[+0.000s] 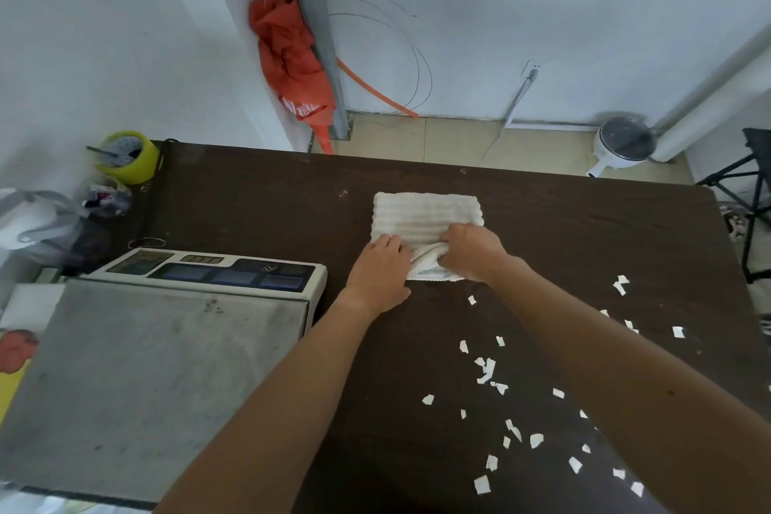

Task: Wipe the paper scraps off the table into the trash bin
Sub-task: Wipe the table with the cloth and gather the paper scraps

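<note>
A white ribbed cloth (pixel 425 213) lies on the dark brown wooden table (pixel 258 213), toward the middle of its far edge. The left hand (pixel 381 267) and the right hand (pixel 471 250) each have their grip clenched on the cloth's bunched near edge. Small white torn paper scraps (pixel 486 371) are scattered toward the table's near right corner, apart from the cloth. A grey weighing scale (pixel 158 367) occupies the near left corner.
</note>
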`<action>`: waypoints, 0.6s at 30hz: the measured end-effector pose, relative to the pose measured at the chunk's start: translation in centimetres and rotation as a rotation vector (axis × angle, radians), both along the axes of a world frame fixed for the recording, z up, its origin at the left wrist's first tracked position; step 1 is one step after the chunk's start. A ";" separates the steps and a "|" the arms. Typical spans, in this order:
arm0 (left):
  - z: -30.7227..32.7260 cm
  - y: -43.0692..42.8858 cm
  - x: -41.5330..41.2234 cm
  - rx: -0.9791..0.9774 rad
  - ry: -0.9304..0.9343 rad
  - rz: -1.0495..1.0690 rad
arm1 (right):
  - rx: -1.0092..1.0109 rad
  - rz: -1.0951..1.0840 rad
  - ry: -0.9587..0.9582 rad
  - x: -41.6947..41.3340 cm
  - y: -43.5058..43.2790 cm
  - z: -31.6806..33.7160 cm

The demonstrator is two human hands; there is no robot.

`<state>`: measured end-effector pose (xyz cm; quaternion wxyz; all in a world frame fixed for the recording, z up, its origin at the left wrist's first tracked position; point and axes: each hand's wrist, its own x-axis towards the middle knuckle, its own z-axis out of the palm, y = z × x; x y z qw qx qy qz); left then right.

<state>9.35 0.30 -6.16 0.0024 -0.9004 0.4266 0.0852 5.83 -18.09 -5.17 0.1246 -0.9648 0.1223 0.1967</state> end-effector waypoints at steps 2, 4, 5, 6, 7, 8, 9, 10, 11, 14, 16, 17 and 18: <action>0.1 0.3 -0.6 0.019 -0.031 -0.002 | 0.016 0.007 0.011 -0.2 0.1 -0.1; 0.1 0.4 -1.3 0.047 -0.076 0.003 | 0.027 0.043 -0.002 -0.6 0.1 -0.3; 0.0 0.4 -1.5 0.060 -0.098 0.001 | 0.035 0.062 -0.013 -0.8 0.1 -0.4; 0.0 0.3 -1.7 0.072 -0.117 -0.002 | 0.043 0.077 -0.020 -1.1 0.0 -0.5; 0.0 0.2 -1.8 0.082 -0.131 0.001 | 0.049 0.090 -0.027 -1.4 0.0 -0.6; 0.0 0.0 -1.9 0.086 -0.136 0.011 | 0.050 0.105 -0.036 -1.8 0.1 -0.6; 0.1 -0.1 -2.0 0.085 -0.132 0.025 | 0.044 0.120 -0.053 -2.2 0.2 -0.6; 0.2 -0.1 -2.1 0.084 -0.124 0.039 | 0.031 0.134 -0.076 -2.7 0.4 -0.7; 0.3 -0.1 -2.2 0.087 -0.119 0.048 | 0.013 0.147 -0.103 -3.2 0.5 -0.8; 0.5 0.3 -2.4 0.095 -0.122 0.056 | -0.042 0.217 -0.169 -4.5 0.7 -1.1; 0.4 0.6 -2.5 0.106 -0.106 0.045 | -0.063 0.270 -0.189 -5.0 0.8 -1.3; 0.4 0.8 -2.6 0.103 -0.099 0.038 | -0.082 0.302 -0.192 -5.1 0.9 -1.3; 0.4 1.0 -2.8 0.095 -0.090 0.038 | -0.105 0.336 -0.190 -5.2 1.1 -1.4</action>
